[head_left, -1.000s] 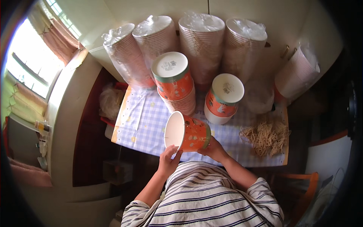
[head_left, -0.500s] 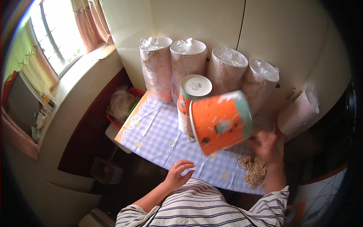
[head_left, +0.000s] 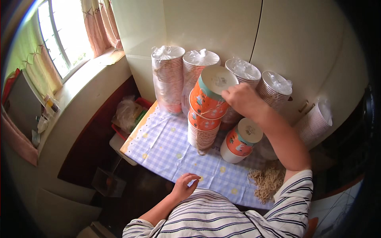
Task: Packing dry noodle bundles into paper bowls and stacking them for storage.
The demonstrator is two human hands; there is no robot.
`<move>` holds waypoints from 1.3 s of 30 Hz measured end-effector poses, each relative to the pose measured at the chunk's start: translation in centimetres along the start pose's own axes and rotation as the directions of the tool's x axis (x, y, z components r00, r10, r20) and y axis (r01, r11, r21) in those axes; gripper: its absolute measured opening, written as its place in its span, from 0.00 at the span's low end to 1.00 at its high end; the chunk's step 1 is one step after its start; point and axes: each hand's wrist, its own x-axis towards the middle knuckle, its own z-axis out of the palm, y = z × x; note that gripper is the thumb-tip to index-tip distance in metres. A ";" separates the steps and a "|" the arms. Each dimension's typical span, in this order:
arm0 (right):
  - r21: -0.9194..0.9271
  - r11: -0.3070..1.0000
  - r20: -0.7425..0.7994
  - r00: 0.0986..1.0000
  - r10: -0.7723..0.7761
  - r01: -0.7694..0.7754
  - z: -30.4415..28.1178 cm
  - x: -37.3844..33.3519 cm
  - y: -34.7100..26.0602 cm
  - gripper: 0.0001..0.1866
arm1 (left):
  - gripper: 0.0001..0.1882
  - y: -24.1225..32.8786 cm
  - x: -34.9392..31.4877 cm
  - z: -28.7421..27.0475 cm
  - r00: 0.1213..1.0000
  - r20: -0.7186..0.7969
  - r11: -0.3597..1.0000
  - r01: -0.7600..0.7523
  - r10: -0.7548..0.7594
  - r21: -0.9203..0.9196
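My right hand (head_left: 241, 100) is closed on the base rim of an orange paper cup (head_left: 205, 100) with a green band. The cup is upside down, over the top of a stack of upturned orange paper cups (head_left: 204, 122) whose white rims (head_left: 200, 138) show below. To the right stands a shorter upturned pair of cups, the upper one an orange cup (head_left: 237, 144) with a pale base. My left hand (head_left: 185, 186) hovers in front of the table's near edge, fingers loosely bent, thumb apart, nothing in it.
Several tall cup stacks in clear plastic bags (head_left: 168, 75) line the back of the table, by the cabinet doors (head_left: 210, 23). Another bagged stack (head_left: 315, 125) leans at the right. A bundle of tan string (head_left: 266, 182) lies on the checked tablecloth (head_left: 158, 139). A red basket (head_left: 143, 102) sits left.
My right hand has carried the orange cup leftward and back, turning it base up onto the tall stack. The shorter pair now shows at the right. My left hand has barely moved.
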 end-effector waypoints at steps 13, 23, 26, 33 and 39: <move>0.110 0.994 0.155 0.988 -0.002 -0.016 8.2 1.8 -2.2 0.03 | 0.08 -1.4 -0.3 0.6 0.993 0.096 0.998 0.063 -0.062 -0.006; 0.103 0.992 0.252 0.967 0.039 -0.067 8.2 1.7 -3.3 0.05 | 0.07 -1.9 0.1 1.1 0.984 0.164 0.997 0.074 -0.067 -0.036; 0.075 0.995 0.255 0.966 0.040 -0.061 8.3 1.4 -3.5 0.05 | 0.07 -2.0 0.2 1.1 0.978 0.191 0.996 0.093 -0.089 -0.015; 0.024 0.980 0.096 0.976 0.196 -0.199 6.3 -2.0 -5.0 0.11 | 0.07 -2.3 0.0 1.4 0.964 0.231 0.989 0.141 -0.129 -0.034; 0.325 0.773 0.063 0.828 0.557 -0.545 4.3 -9.9 -6.7 0.24 | 0.08 -3.3 -1.1 2.4 0.940 0.307 0.986 0.165 -0.146 -0.037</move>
